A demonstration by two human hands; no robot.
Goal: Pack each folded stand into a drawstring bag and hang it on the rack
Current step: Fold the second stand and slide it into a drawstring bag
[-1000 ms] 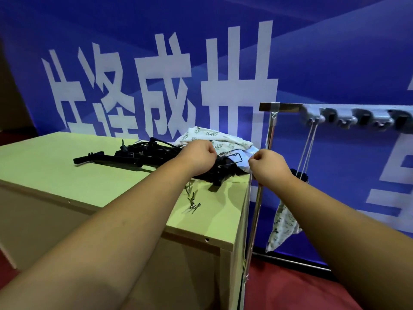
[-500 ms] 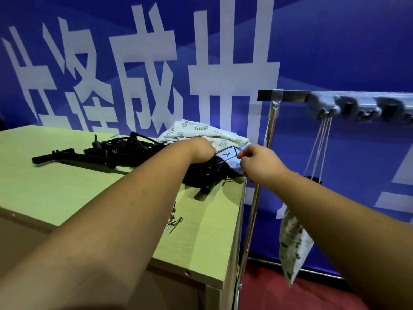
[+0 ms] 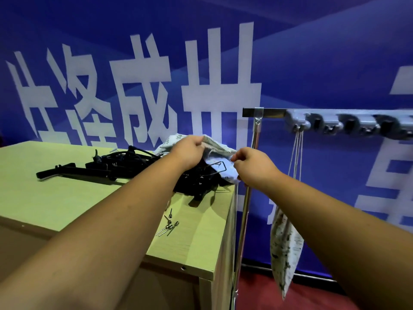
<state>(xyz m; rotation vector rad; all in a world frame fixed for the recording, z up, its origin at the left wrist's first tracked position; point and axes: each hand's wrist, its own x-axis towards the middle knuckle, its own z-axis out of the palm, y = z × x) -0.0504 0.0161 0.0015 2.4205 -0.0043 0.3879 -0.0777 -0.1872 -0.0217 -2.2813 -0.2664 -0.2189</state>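
Stands point(image 3: 107, 168) on table point(image 3: 55, 198), bags point(image 3: 221, 153) behind them, needles point(image 3: 168, 225) in front, rack point(image 3: 348, 124) right, one bag point(image 3: 285, 245) hanging there.

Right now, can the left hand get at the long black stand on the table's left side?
Probably yes, once freed: the left hand grips the drawstring bag, but the stand lies uncovered on the table, nothing between them.

Blue banner wall point(image 3: 312, 63), red floor point(image 3: 257, 291), pale wooden table point(image 3: 55, 198).
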